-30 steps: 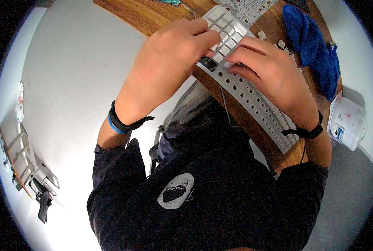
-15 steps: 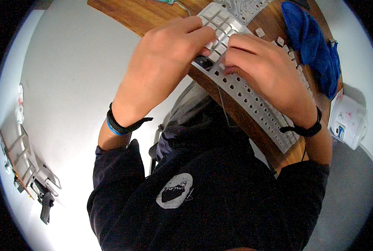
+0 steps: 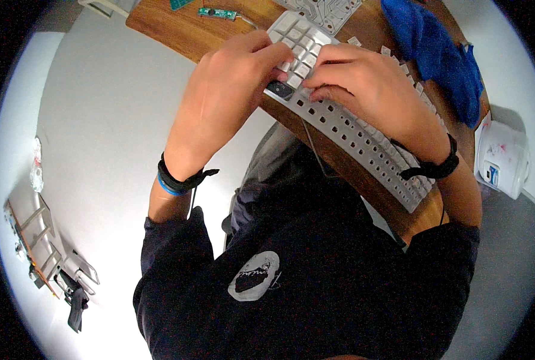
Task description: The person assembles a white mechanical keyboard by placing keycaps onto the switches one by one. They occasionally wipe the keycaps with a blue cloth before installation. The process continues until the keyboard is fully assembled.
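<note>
Curling over kbd, head view: L hand [image 3: 231,90] fingers bent in narrow at edge of white key block; tips partly hidden, can't tell if pinching anything. R hand [image 3: 369,87] likewise half-closed over same white keyboard [image 3: 351,144], fingertips close to keys, grip unclear. Kbd sits along near edge of wood table [image 3: 165,30], front rows bare holes. Loose keycaps [image 3: 385,52] beyond R hand, blue cloth [image 3: 432,57] past those. Printed circuit sheet [image 3: 324,12], sm. green board [image 3: 218,13] up top. White tub [image 3: 502,157] far R.
</note>
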`<action>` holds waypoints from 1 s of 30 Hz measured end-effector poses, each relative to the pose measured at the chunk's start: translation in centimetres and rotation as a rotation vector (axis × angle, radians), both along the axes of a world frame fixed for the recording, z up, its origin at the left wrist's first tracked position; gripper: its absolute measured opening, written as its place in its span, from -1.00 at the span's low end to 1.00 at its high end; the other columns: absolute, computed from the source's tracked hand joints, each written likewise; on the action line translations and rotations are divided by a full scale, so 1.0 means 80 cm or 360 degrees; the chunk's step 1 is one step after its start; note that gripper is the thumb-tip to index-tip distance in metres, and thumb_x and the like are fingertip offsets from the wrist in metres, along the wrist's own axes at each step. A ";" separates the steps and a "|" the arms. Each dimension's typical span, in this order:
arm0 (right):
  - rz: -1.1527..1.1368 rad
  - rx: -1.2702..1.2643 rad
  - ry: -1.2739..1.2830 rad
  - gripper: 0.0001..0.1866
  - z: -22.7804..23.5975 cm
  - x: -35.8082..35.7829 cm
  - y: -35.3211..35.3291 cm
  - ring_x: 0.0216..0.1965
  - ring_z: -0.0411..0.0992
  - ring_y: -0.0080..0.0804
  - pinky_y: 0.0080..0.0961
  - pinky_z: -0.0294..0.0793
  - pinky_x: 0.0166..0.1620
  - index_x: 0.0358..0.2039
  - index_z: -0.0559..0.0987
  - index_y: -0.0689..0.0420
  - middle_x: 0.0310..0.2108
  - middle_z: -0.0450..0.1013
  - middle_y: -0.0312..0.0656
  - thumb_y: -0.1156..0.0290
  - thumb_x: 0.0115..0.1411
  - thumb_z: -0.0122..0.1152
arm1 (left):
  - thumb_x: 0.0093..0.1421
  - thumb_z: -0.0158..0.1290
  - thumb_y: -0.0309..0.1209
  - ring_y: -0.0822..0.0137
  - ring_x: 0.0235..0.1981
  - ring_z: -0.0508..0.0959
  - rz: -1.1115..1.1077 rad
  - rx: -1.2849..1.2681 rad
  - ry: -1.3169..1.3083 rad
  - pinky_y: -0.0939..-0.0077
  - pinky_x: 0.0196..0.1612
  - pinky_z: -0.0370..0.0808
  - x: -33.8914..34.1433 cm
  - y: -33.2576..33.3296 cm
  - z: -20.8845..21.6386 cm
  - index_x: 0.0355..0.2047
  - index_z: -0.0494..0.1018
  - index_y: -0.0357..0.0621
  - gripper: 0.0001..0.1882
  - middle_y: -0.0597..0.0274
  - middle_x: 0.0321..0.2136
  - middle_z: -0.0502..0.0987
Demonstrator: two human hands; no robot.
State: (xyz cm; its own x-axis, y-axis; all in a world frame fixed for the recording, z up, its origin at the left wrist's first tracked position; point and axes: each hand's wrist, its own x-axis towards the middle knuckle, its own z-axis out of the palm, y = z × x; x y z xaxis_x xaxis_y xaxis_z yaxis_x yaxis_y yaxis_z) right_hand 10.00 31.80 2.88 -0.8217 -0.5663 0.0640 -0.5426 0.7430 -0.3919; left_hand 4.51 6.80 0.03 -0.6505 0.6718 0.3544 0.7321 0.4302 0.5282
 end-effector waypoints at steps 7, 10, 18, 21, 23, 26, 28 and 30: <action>-0.0214 -0.0437 -0.0046 -0.72 0.009 0.016 -0.003 -0.11 0.63 0.07 -0.09 0.61 -0.06 0.00 0.61 0.06 -0.15 0.61 -0.09 0.21 0.36 0.32 | 0.21 0.37 -0.62 0.21 -0.19 0.78 -0.0202 0.0333 -0.0380 0.34 -0.14 0.71 0.013 0.004 0.003 -0.01 0.62 -0.16 -0.66 0.15 -0.21 0.73; -0.0124 -0.0494 -0.0012 -0.72 0.016 0.021 -0.007 -0.11 0.62 0.10 -0.08 0.60 -0.06 -0.01 0.60 0.07 -0.16 0.62 -0.07 0.23 0.36 0.32 | 0.22 0.39 -0.63 0.32 -0.16 0.78 -0.0171 0.0479 -0.0593 0.40 -0.10 0.75 0.023 0.011 0.002 0.05 0.54 -0.19 -0.59 0.17 -0.20 0.74; -0.0081 -0.0505 -0.0051 -0.78 0.016 0.027 0.012 -0.16 0.66 0.06 -0.09 0.60 -0.14 -0.06 0.61 0.13 -0.22 0.64 -0.01 0.34 0.35 0.33 | 0.18 0.46 -0.52 0.29 -0.12 0.79 -0.0152 0.0509 -0.0572 0.39 -0.09 0.74 0.030 0.020 -0.003 0.05 0.52 -0.18 -0.54 0.17 -0.15 0.75; -0.0182 -0.0599 -0.0173 -0.79 0.010 0.031 0.020 -0.19 0.70 0.01 -0.15 0.63 -0.17 -0.07 0.59 0.15 -0.25 0.65 0.02 0.40 0.34 0.36 | 0.18 0.45 -0.43 0.14 -0.07 0.77 -0.0130 0.0205 -0.0295 0.29 -0.03 0.71 0.023 0.012 0.005 0.04 0.57 -0.15 -0.56 0.14 -0.08 0.74; -0.0188 -0.0554 -0.0105 -0.79 0.007 0.031 0.027 -0.20 0.72 -0.02 -0.19 0.65 -0.18 -0.09 0.59 0.16 -0.27 0.65 0.04 0.43 0.32 0.39 | 0.19 0.45 -0.36 0.01 0.01 0.73 -0.0100 -0.0024 -0.0056 0.21 0.04 0.67 0.019 0.008 0.010 0.03 0.62 -0.13 -0.58 0.11 -0.02 0.72; -0.0194 -0.0596 -0.0265 -0.75 0.008 0.033 0.028 -0.21 0.71 -0.01 -0.20 0.67 -0.16 -0.11 0.56 0.18 -0.29 0.64 0.04 0.45 0.27 0.45 | 0.19 0.43 -0.32 -0.09 0.10 0.65 -0.0201 0.0007 0.0042 0.14 0.14 0.62 0.016 0.004 -0.001 0.01 0.66 -0.11 -0.61 0.07 0.07 0.68; -0.0114 -0.0592 -0.0075 -0.74 0.000 0.029 0.030 -0.22 0.71 -0.01 -0.19 0.67 -0.16 -0.12 0.54 0.19 -0.31 0.64 0.04 0.46 0.26 0.46 | 0.19 0.43 -0.33 -0.07 0.12 0.65 -0.0200 -0.0008 0.0053 0.14 0.15 0.62 0.016 0.005 0.000 -0.04 0.68 -0.13 -0.65 0.07 0.09 0.68; -0.0108 -0.0557 -0.0074 -0.73 0.000 0.028 0.029 -0.23 0.71 -0.01 -0.19 0.67 -0.16 -0.13 0.53 0.20 -0.32 0.62 0.04 0.47 0.25 0.46 | 0.20 0.43 -0.33 -0.06 0.12 0.65 -0.0194 -0.0009 0.0069 0.13 0.14 0.63 0.017 0.004 0.000 -0.07 0.69 -0.14 -0.68 0.07 0.09 0.67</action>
